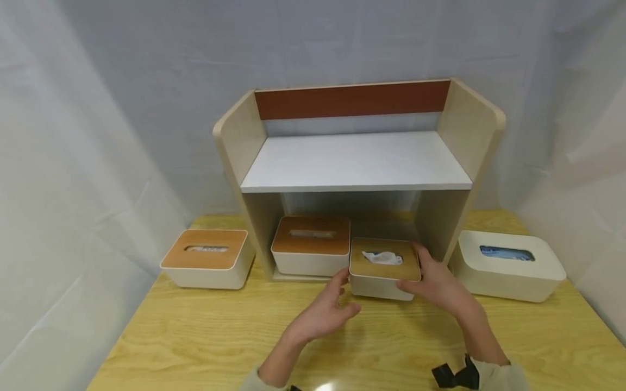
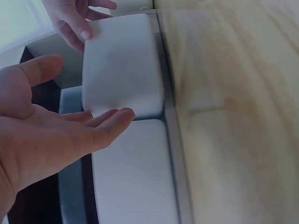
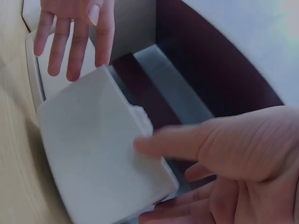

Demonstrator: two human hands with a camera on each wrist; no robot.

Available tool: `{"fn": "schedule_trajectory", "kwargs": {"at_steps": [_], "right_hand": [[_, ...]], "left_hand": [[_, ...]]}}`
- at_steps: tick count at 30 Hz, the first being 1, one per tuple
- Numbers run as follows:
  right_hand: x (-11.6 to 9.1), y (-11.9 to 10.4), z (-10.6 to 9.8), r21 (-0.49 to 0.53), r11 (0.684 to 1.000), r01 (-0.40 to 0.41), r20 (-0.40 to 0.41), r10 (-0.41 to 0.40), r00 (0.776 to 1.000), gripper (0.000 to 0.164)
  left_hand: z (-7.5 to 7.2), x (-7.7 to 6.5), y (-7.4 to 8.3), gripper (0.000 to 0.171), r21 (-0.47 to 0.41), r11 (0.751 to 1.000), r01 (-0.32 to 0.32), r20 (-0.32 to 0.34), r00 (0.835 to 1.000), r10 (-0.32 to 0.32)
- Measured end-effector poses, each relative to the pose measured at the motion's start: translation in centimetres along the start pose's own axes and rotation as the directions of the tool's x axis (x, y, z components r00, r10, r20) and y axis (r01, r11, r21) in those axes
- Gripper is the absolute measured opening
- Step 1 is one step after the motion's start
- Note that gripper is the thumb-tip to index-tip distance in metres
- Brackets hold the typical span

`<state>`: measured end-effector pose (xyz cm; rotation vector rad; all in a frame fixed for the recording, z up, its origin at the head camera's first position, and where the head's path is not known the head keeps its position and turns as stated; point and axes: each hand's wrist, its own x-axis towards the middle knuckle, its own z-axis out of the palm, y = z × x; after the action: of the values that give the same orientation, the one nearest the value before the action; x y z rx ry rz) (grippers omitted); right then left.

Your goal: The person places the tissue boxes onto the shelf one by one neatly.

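Observation:
A small tissue box (image 1: pixel 385 259) with a light wooden lid, white sides and a tissue poking from its slot stands at the shelf's lower opening, tilted slightly. My right hand (image 1: pixel 437 279) grips its right end, thumb on the front face and fingers round the far side. Beside its left side is my left hand (image 1: pixel 324 314), fingers extended, fingertips at the lower left edge; in the left wrist view the fingers (image 2: pixel 110 128) look straight. Just left of it, a larger tissue box (image 1: pixel 313 237) with a brown wooden lid sits inside the lower compartment.
The two-tier shelf (image 1: pixel 357 163) has a white upper board and side panels. Left of it on the wooden table (image 1: pixel 205 336) stands another wooden-lidded tissue box (image 1: pixel 207 260). A cream tissue box (image 1: pixel 508 266) with blue showing in its slot stands to the right.

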<state>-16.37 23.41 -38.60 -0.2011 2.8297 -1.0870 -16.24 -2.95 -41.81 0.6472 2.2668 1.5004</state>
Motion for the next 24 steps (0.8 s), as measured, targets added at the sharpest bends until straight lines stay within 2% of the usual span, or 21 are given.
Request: {"fn": "schedule_trajectory", "kwargs": {"at_steps": [3,7,17,24], "right_hand": [[-0.4,-0.6,-0.2,-0.033,0.999,0.013,-0.027,-0.014,1.000,0.090],[-0.9,-1.2,-0.6,-0.036,0.999,-0.012,-0.029,0.011,1.000,0.085],[-1.9,-1.7,-1.9,0.035,0.999,-0.036,0.042,0.034,0.999,0.086],[-2.2,-1.7,-2.1,0.054,0.998,0.026,0.092,-0.031,0.995,0.088]], "left_hand": [[0.0,-0.3,0.4,0.077,0.043,0.999,-0.011,-0.018,1.000,0.012],[0.0,-0.6,0.9,0.076,0.079,0.996,-0.030,-0.021,0.999,0.031],[0.0,-0.8,1.3,0.076,0.105,0.994,-0.034,-0.012,0.999,0.036],[0.0,-0.7,1.2,0.077,0.124,0.991,-0.048,-0.003,0.999,0.049]]}}
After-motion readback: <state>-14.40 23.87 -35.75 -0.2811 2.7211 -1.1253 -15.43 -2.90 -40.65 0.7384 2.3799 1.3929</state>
